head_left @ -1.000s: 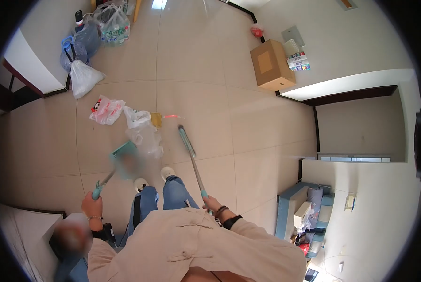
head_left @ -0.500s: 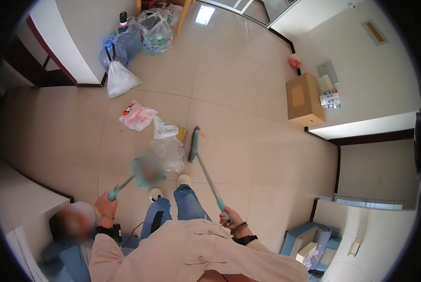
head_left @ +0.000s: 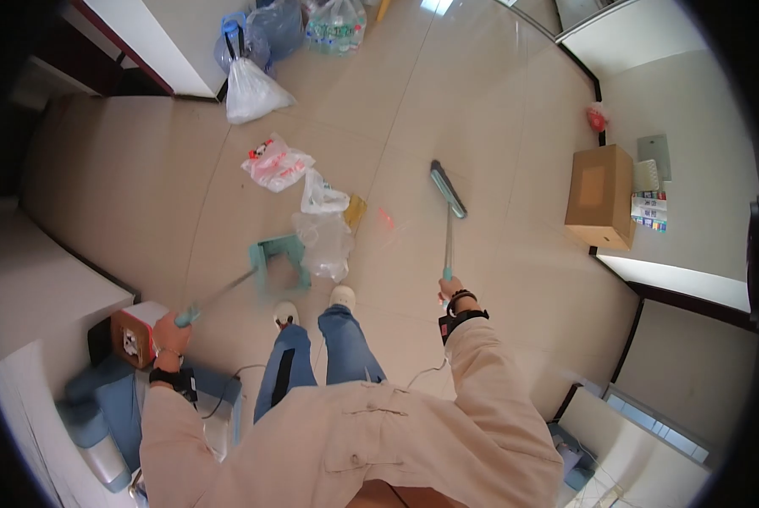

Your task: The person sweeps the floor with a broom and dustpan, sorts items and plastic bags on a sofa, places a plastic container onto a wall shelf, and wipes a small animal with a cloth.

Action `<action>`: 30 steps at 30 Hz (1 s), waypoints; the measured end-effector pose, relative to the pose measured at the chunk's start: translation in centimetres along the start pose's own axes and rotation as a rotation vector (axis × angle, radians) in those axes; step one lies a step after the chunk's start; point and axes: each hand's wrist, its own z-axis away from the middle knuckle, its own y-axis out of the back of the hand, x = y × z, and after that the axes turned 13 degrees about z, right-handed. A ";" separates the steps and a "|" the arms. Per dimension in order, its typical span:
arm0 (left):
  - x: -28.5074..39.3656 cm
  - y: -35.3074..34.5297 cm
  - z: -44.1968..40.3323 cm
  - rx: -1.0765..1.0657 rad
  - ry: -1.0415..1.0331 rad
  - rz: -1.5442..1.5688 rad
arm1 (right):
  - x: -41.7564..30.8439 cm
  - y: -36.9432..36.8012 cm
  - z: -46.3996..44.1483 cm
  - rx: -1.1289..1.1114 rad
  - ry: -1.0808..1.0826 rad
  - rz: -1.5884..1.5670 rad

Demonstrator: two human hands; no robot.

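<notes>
My left hand (head_left: pixel 171 334) is closed around the handle of a teal dustpan (head_left: pixel 265 245), whose pan is near my shoes; part of it is blurred. To the right, my right hand (head_left: pixel 452 289) grips the handle of a teal broom (head_left: pixel 449 190). The broom's dark-bristled head points away from me over the tiled floor. Between dustpan and broom lie a clear plastic bag (head_left: pixel 324 245), a white plastic bag (head_left: pixel 322 195) and a yellowish-brown piece (head_left: pixel 356 210). A pink-and-white bag (head_left: pixel 279 163) lies farther off. Small red bits (head_left: pixel 385 218) are on the floor left of the broom.
A tied white bag (head_left: pixel 254 91), large water jugs (head_left: pixel 276 30) and a pack of bottles (head_left: pixel 337 30) stand by the far-left wall. On the right is a cardboard box (head_left: pixel 599 195). A box with a red edge (head_left: pixel 134 330) sits beside my left hand.
The broom has swung right and forward, away from the bags, and my right arm has extended. The dustpan remains left of the bags. The view has shifted, and red bits show on the floor.
</notes>
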 end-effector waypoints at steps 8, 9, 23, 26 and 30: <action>-1.9 -1.4 -0.3 -0.136 -0.015 -0.027 | 11.0 -10.3 11.1 -0.196 0.054 0.084; -1.6 -1.3 0.0 -0.069 -0.057 -0.002 | 11.2 -11.3 12.7 -0.239 0.090 0.046; -2.3 -0.4 -0.9 -0.151 -0.229 0.234 | 12.3 -19.5 27.4 -0.214 0.063 -0.483; -3.1 0.6 -1.6 -0.183 -0.273 0.250 | 12.9 -23.6 29.3 -0.031 0.044 -0.510; -4.8 0.8 -2.7 -0.118 -0.361 0.220 | 9.8 -23.9 28.5 -0.089 -0.092 -0.444</action>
